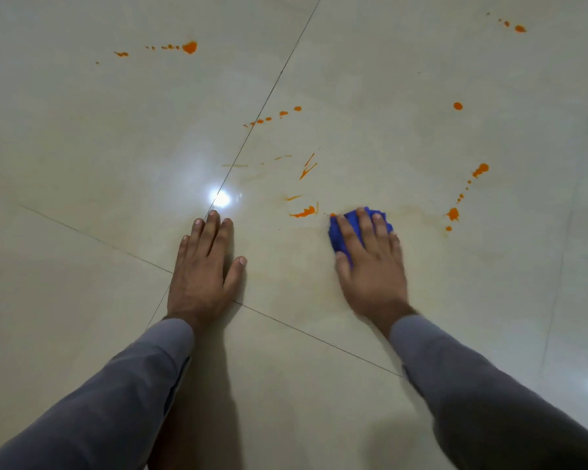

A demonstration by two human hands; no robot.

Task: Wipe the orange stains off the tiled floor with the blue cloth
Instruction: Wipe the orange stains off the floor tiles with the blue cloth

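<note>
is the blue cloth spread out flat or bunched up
Bunched up. The blue cloth is a crumpled wad under the right hand, showing only around the fingers that press it to the floor.

floor (370,62): glossy cream tiles | on it: orange stains (189,47), blue cloth (352,220), left hand (204,266) flat
</note>
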